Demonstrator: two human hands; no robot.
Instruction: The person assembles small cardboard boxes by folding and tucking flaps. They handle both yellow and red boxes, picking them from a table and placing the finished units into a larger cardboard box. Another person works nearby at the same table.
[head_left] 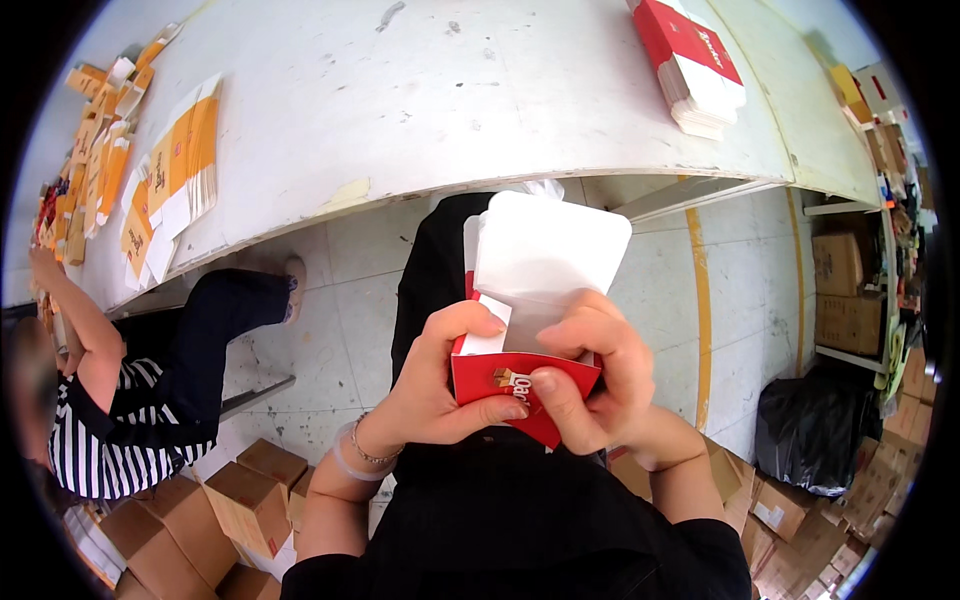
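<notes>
Between my hands, above my lap, is a small red carton [500,375] with a white inside, its large white flap [552,240] standing up and open. My left hand [440,375] grips the carton's left side, thumb on the red front and a finger by the white side flap [488,328]. At the right edge, my right hand [605,375] pinches the carton, thumb on the red front and fingers bent over the opening. The inside of the carton is partly hidden by my right fingers.
Ahead, a white table [480,100] carries a stack of flat red cartons [690,65] at right and flat orange-and-white cartons [185,160] at left. A co-worker in a striped top [120,440] sits at left. Cardboard boxes [250,500] and a black bag [815,430] stand on the floor.
</notes>
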